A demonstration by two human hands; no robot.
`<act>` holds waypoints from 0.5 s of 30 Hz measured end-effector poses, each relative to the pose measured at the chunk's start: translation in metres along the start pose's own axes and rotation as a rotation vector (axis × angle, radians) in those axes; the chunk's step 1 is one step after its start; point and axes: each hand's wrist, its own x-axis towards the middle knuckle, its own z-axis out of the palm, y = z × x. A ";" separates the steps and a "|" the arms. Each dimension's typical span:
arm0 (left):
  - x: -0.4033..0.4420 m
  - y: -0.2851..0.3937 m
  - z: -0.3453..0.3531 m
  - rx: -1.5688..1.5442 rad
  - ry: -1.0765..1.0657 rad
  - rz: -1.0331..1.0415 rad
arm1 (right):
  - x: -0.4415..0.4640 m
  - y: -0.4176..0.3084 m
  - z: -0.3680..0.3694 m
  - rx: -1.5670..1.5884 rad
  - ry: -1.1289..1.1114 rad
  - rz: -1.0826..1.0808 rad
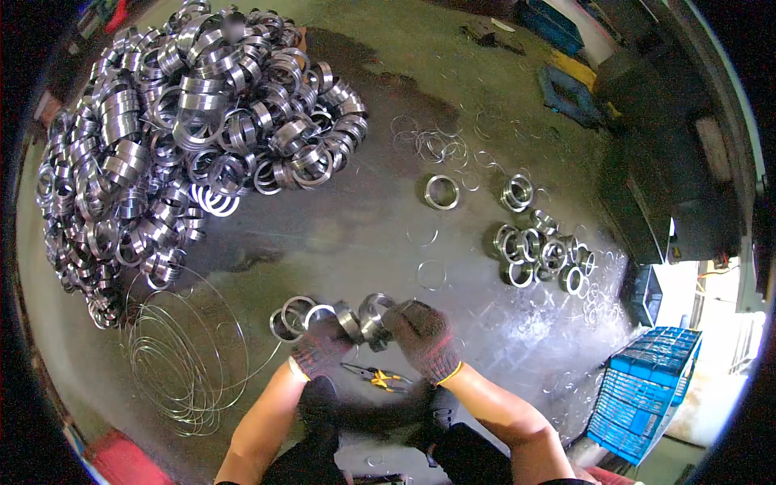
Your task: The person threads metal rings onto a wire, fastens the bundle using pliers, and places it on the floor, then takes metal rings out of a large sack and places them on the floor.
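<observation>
Both hands wear dark knit gloves and are close together above the floor, in front of my feet. My left hand (pixel 325 346) is closed round a shiny metal ring (pixel 347 322); its fingertips are partly hidden. My right hand (pixel 420 333) grips another metal ring (pixel 373 314), tilted and almost touching the first. More loose rings (pixel 297 312) lie just beyond my left hand. Below the hands, pliers with yellow handles (pixel 384 378) rest on the floor. A strand from the coil of thin wire (pixel 182 364) runs toward my left hand.
A large heap of metal rings (pixel 202 101) fills the far left. A smaller group of rings (pixel 554 255) lies on the right, with thin wire loops (pixel 436 145) scattered beyond. A blue plastic crate (pixel 643 396) stands at the right.
</observation>
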 end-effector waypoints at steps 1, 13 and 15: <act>0.004 0.001 -0.004 0.050 0.004 -0.048 | 0.002 -0.005 -0.003 0.002 -0.039 -0.053; 0.005 0.024 0.005 -0.825 0.053 0.136 | 0.090 0.110 -0.005 0.370 0.204 0.157; 0.004 0.039 -0.001 -0.824 0.088 0.113 | 0.120 0.137 -0.030 -0.444 0.185 0.173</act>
